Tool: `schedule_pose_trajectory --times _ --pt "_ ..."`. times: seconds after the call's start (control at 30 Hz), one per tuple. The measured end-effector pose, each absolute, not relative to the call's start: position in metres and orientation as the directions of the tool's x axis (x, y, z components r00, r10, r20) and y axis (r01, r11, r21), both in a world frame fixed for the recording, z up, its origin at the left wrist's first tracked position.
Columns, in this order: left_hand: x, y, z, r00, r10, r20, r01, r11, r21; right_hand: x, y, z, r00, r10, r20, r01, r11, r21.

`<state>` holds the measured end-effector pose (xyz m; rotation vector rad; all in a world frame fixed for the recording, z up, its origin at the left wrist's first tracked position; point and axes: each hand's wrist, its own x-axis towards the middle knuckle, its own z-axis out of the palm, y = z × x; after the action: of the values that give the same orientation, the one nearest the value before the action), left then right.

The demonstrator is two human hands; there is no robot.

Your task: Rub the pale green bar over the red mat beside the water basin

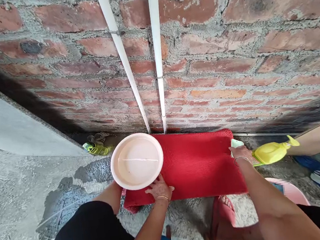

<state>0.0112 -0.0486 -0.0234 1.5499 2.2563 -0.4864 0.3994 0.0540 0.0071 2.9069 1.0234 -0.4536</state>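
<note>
Right hand (243,154) holds what seems a brush (235,142).

The right fingers (238,150) partly hide the pale green object (236,142).

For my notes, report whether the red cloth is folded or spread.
Spread: the red cloth lies broad and flat between the basin and the right hand.

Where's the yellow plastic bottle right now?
In the head view, the yellow plastic bottle is at right, just past the right hand and beyond the right end of the red rectangular cloth.
</note>
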Motion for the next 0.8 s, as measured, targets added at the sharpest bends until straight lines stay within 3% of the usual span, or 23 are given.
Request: schedule_pose_trajectory --times 0.1,0.2,0.37,0.5,0.6,0.8 --pt "0.012 -0.048 -0.024 -0.341 0.809 -0.479 0.933 0.352 -0.071 0.348 0.058 0.011 0.670 0.664 -0.331 0.640 -0.743 -0.196" --pt "0.011 -0.047 -0.024 -0.342 0.802 -0.490 0.932 0.355 -0.069 0.250 0.067 0.012 0.448 0.821 -0.354 0.758 -0.559 -0.336" --pt "0.011 -0.046 -0.018 -0.340 0.786 -0.517 0.933 0.352 -0.079 0.108 0.067 0.005 0.144 0.914 -0.379 0.870 -0.299 -0.391" --pt "0.011 -0.043 -0.010 -0.334 0.765 -0.551 0.933 0.351 -0.079 0.096 0.066 -0.001 0.016 0.935 -0.356 0.915 -0.158 -0.372" --pt "0.012 -0.043 -0.007 -0.329 0.763 -0.557 0.936 0.343 -0.082 0.143 0.066 -0.003 0.084 0.934 -0.348 0.925 -0.203 -0.322" --pt "0.012 -0.045 -0.010 -0.329 0.786 -0.523 0.937 0.342 -0.074 0.291 0.044 -0.004 0.433 0.845 -0.313 0.839 -0.505 -0.204"
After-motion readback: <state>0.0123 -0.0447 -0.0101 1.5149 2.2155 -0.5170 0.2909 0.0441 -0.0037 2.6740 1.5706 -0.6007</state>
